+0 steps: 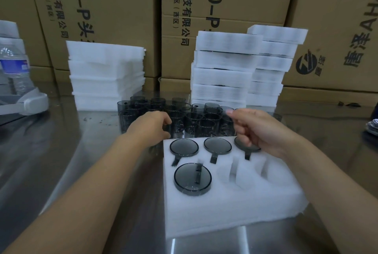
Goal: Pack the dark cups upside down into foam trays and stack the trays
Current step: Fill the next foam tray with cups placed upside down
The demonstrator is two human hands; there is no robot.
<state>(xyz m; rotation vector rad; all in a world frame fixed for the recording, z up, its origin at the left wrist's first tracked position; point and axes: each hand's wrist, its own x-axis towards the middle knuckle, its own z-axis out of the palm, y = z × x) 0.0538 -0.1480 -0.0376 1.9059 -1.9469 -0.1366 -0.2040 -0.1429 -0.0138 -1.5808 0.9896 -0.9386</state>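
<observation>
- Four smoky translucent cups (192, 179) sit inverted in the white foam tray (225, 212), near.
- Left fingers (164, 134) grip a loose cup (170, 130); right fingers (242, 133) curl, hold unclear.
- Foam stacks (223, 73), cartons (114, 4) stand far.

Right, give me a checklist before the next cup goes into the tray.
1. White foam tray has free pockets: ok, front middle and front right are empty.
2. Seated dark translucent plastic cups sit upside down: ok, four bases up.
3. Loose cups available: ok, cluster behind tray.
4. Left hand grip on one of them: cannot tell, fingers hidden.
5. Right hand clear of the back-right cup: cannot tell.
</observation>
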